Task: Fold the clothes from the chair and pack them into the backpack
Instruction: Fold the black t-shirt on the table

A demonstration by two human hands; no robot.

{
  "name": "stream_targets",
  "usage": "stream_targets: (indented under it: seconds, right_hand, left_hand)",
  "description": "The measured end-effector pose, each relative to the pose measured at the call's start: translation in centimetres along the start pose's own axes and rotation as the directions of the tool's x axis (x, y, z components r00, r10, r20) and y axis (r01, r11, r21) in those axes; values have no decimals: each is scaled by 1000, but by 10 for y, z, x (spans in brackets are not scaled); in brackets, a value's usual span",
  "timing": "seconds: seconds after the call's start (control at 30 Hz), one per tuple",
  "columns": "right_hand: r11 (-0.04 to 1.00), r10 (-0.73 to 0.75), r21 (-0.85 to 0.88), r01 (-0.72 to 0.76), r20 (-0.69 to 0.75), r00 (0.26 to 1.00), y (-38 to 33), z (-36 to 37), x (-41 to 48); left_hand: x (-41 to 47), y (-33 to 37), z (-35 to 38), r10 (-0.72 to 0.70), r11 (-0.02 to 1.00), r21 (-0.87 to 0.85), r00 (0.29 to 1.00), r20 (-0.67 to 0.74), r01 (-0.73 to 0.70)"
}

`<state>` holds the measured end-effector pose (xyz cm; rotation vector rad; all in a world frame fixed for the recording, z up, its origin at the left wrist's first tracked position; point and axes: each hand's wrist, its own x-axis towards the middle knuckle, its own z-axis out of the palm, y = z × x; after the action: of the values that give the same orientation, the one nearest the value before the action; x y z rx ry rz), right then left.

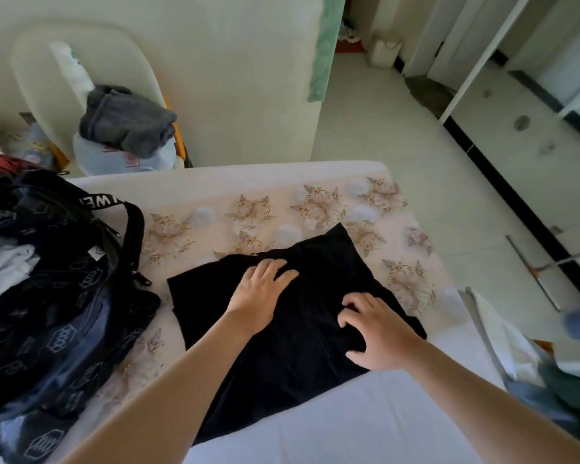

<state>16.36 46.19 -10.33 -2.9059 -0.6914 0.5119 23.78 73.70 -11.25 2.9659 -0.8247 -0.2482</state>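
Black garment [298, 356] lies on the bed [215, 182], right of the backpack [64, 296], pressed by the flat-fingered left hand [262, 293] and spread-fingered right hand [375, 329], which should smooth outward and square edges before folding.

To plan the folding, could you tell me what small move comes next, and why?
Probably the right hand should lift its side of the black garment and fold it over toward the left hand, which presses the cloth flat; the backpack lies open nearby.
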Motion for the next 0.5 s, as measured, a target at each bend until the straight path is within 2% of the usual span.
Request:
stream_targets:
  seconds: [0.07, 0.13, 0.17, 0.3, 0.33, 0.4, 0.5]
  right_hand:
    - [1000, 3, 30, -6, 124, 992, 6, 2, -11]
    - [996, 24, 83, -35, 123, 992, 11, 2, -12]
    - [991, 44, 123, -56, 100, 994, 13, 1, -10]
    - [962, 134, 228, -148, 77, 988, 18, -4, 0]
    - [935, 179, 296, -193, 74, 981, 18, -7, 2]
    - [813, 325, 497, -304, 45, 945, 18, -15, 10]
    - [673, 559, 641, -369, -115, 821, 25, -31, 36]
  left_hand:
    - [9, 15, 4, 162, 987, 7, 984, 76, -163]
    - [18, 24, 11, 197, 980, 8, 972, 124, -200]
    - [21, 25, 14, 190, 982, -12, 977, 98, -190]
    - [33, 19, 20, 181, 973, -119, 972, -147, -199]
    - [36, 15, 22, 181, 969, -136, 967, -179, -206]
    - [42, 11, 20, 130, 962, -213, 971, -199, -172]
    - [51, 6, 7, -42, 924, -381, 978, -206, -40]
